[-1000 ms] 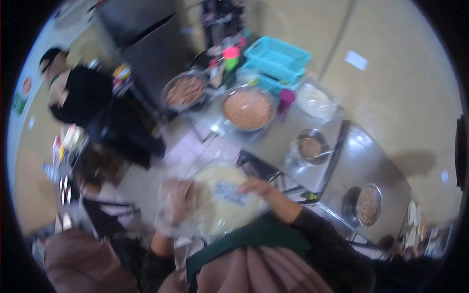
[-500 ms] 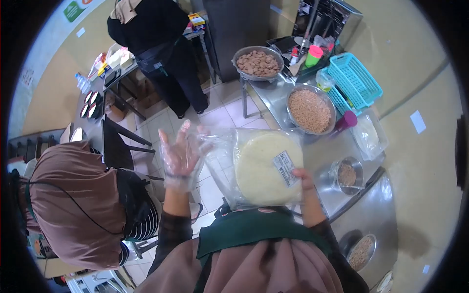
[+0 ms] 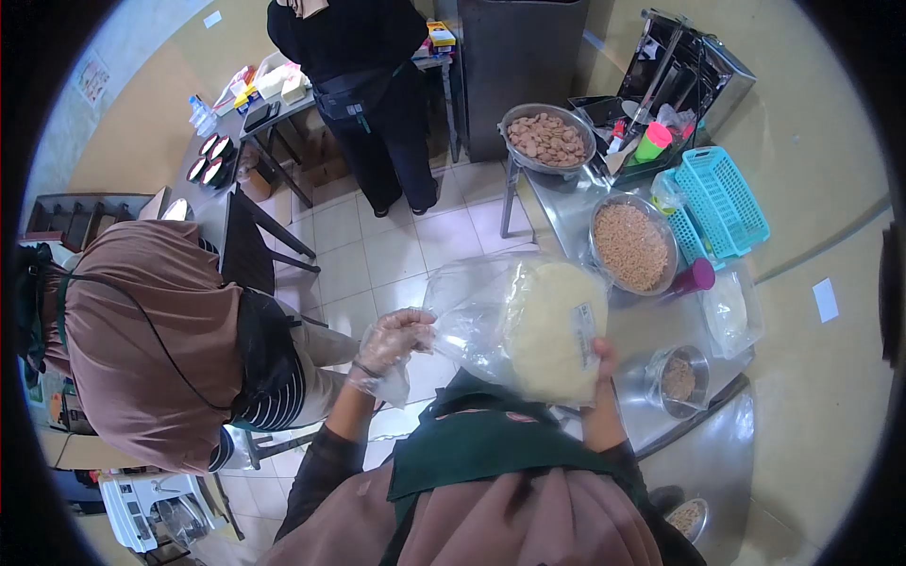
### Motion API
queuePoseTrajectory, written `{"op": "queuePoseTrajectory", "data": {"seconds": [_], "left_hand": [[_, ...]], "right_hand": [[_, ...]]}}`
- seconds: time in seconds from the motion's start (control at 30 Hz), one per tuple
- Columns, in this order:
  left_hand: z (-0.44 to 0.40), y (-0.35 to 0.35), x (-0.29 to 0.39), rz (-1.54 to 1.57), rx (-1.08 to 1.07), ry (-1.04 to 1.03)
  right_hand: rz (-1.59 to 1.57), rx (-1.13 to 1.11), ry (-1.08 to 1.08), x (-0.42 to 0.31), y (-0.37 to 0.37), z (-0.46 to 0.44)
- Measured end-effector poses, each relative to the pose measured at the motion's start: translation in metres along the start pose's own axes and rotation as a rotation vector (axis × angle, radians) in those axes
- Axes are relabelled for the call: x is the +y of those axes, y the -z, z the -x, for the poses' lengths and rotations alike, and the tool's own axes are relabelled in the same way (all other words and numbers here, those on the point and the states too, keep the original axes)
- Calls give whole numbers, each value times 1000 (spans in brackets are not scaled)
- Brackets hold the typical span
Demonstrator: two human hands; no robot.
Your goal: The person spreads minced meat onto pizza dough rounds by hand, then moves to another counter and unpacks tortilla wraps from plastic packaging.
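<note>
A clear plastic bag of pale round tortillas [image 3: 547, 330] with a printed label is held up in front of my green apron. My right hand [image 3: 604, 360] grips its right edge, the thumb on the front near the label and the other fingers hidden behind. My left hand [image 3: 394, 340] wears a loose clear plastic glove. Its fingers are closed at the left edge of the bag, pinching the slack, tortilla-free part of the plastic.
On the steel table to the right are a bowl of brown slices [image 3: 545, 140], a bowl of brown crumbly food [image 3: 632, 247], a turquoise basket [image 3: 725, 203], a purple cup [image 3: 696, 275] and a small steel bowl [image 3: 678, 377]. One person [image 3: 160, 340] is close on the left, another [image 3: 363, 85] stands farther back.
My left hand has gone from spread fingers to closed at the bag's left edge. The bag has tilted, its label turned more sideways. The whole view has shifted.
</note>
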State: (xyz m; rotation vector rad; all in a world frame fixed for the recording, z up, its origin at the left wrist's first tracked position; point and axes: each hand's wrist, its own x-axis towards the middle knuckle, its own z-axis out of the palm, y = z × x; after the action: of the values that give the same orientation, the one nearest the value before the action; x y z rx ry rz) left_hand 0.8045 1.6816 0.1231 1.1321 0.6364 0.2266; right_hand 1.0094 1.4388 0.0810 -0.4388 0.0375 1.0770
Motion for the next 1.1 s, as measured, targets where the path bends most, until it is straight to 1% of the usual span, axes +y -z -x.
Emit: {"op": "queuePoseTrajectory", "data": {"seconds": [0.03, 0.07, 0.1, 0.13, 0.17, 0.23, 0.27, 0.3, 0.33, 0.37, 0.4, 0.43, 0.5, 0.53, 0.57, 0.63, 0.67, 0.7, 0.73, 0.77, 0.8, 0.83, 0.87, 0.9, 0.93, 1.0, 1.03, 1.1], "left_hand": [[4, -5, 3, -1, -3, -1], [16, -19, 21, -486, 238, -207], [24, -30, 35, -969, 476, -417], [29, -29, 43, -1165, 588, -557], [33, -32, 52, -1166, 571, -560], [36, -39, 65, -1141, 271, -632], [32, -42, 66, -1239, 162, -650], [26, -40, 64, -1234, 148, -652], [16, -33, 58, -1163, -72, -340], [5, -28, 49, -1077, -286, -30], [-1, -28, 36, -785, -363, 257], [-2, -27, 28, -800, -381, 262], [-2, -35, 21, -467, -461, -265], [-1, -26, 22, -296, -590, -194], [-7, -11, 3, -300, -610, -188], [-20, 21, -55, -556, -656, 213], [1, 7, -58, -196, -498, 290], [4, 8, -72, -208, -537, 305], [-1, 10, -89, -191, -420, 181], [-5, 10, -100, -170, -308, 57], [-3, 12, -101, -185, -361, 69], [-1, 18, -99, -48, -385, 39], [-3, 17, -92, 94, -402, 13], [-5, 8, -85, 86, -439, 26], [-3, 0, -77, 21, -391, 81], [8, -20, -57, -110, -277, 179], [14, -31, -46, -175, -214, 220], [19, -51, -27, -310, -85, 289]], "right_hand": [[4, 19, 2, 0, 0, 1], [3, 22, 8, -3, -1, 3], [57, 38, -45, -6, -3, 5], [109, 55, -97, -9, -4, 6], [105, 64, -84, -10, 0, 6], [179, 76, -140, -8, 10, 5], [178, 87, -130, -6, 9, 7], [166, 45, -140, -4, 7, 9], [154, 1, -150, -2, 5, 9], [150, 8, -137, 0, 1, 10], [154, -2, -139, 2, -5, 13], [155, -10, -140, 5, -11, 16], [144, -27, -108, 8, -23, 21], [147, -53, -96, 9, -25, 23], [140, -44, -78, 10, -21, 25], [290, -63, -96, 13, -11, 28], [280, -43, -69, 15, -15, 33], [477, -33, -69, 14, -23, 36], [676, -13, -68, 13, -29, 38], [669, 25, -27, 13, -28, 37], [767, 17, 59, 15, -26, 34], [866, 12, 140, 14, -26, 31], [858, 59, 199, 8, -31, 27], [852, 101, 251, -1, -35, 21], [846, 128, 273, -6, -36, 13], [1195, 56, 208, -10, -37, -1], [1194, 71, 219, -8, -40, -2], [1375, 253, 379, -1, -43, -2]]}}
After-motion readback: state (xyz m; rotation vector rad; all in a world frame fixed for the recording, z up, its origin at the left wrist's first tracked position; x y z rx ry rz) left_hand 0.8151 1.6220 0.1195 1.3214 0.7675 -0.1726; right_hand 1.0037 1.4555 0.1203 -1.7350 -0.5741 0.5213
